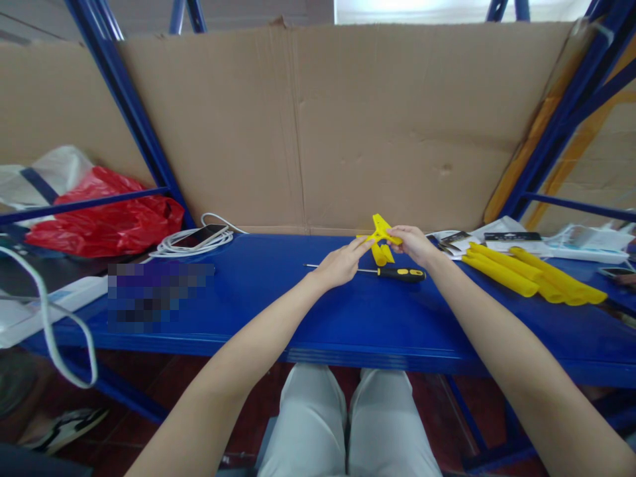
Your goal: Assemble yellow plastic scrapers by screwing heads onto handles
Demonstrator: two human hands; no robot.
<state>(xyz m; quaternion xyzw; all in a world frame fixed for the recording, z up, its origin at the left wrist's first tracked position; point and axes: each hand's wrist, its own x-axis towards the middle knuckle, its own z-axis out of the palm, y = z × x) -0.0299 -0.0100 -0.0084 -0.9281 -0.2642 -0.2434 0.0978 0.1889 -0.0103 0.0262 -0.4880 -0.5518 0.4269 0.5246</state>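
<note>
Above the blue table, a yellow three-armed plastic piece (379, 226) is held between my two hands. My left hand (342, 264) reaches in from the left, its fingertips closed on one arm of the piece. On the opposite side, my right hand (410, 242) pinches another arm between thumb and fingers. Just below hang or lie more yellow curved parts (381, 256); whether they are joined to the piece I cannot tell. A screwdriver with a black and yellow handle (402, 273) lies on the table under my hands, its shaft partly hidden behind my left hand.
Several yellow tubes (529, 275) lie at the right. A phone (201, 235) rests on a coiled white cable (166, 246) at the left, near a red plastic bag (112, 212). Cardboard (387, 126) walls the back of the blue table (258, 291), between blue posts.
</note>
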